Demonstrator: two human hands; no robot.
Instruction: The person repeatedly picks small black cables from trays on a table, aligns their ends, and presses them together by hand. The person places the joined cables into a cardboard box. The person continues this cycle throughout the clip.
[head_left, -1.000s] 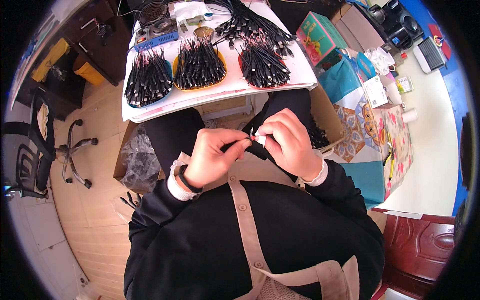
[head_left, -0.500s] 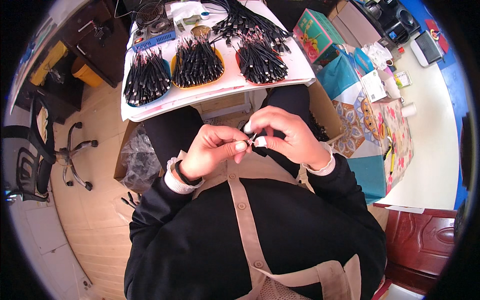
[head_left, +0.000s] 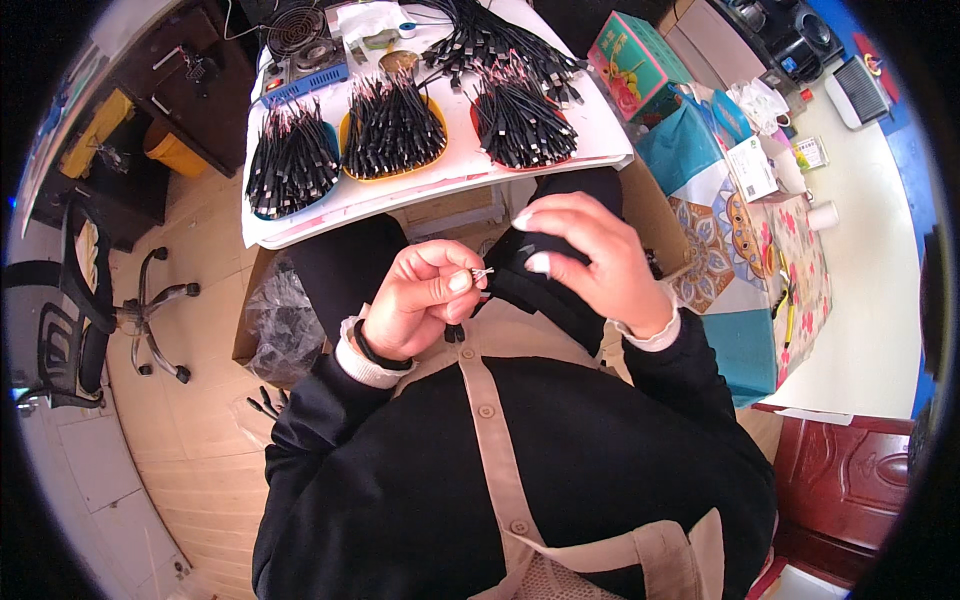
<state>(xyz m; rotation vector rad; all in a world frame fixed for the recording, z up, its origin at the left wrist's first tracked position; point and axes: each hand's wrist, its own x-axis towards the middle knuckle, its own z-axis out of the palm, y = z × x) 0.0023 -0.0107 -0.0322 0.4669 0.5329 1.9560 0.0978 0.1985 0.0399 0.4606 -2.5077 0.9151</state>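
Observation:
My left hand (head_left: 415,300) is closed in a pinch over my lap. Between its thumb and fingers are short black cables (head_left: 455,333), their dark ends hanging below the fist and thin bare wire tips sticking out by the thumb. How many it holds I cannot tell. My right hand (head_left: 605,260) hovers to the right, fingers apart and nothing visible in it. Ahead on the white table, black cables with reddish wire tips stand packed in a blue tray (head_left: 262,214), a yellow tray (head_left: 405,170) and a red tray (head_left: 478,120).
A heap of loose black cables (head_left: 490,40) lies at the table's back, near a blue device (head_left: 318,82) and a small solder spool (head_left: 407,30). Cardboard boxes flank my legs, the left one with clear plastic (head_left: 285,325). A cloth-covered surface (head_left: 730,260) stands right, an office chair (head_left: 150,310) left.
My right hand has drawn away to the right from the wire tips and its fingers have spread. My left hand keeps its pinch, now turned so the cables' black ends show below.

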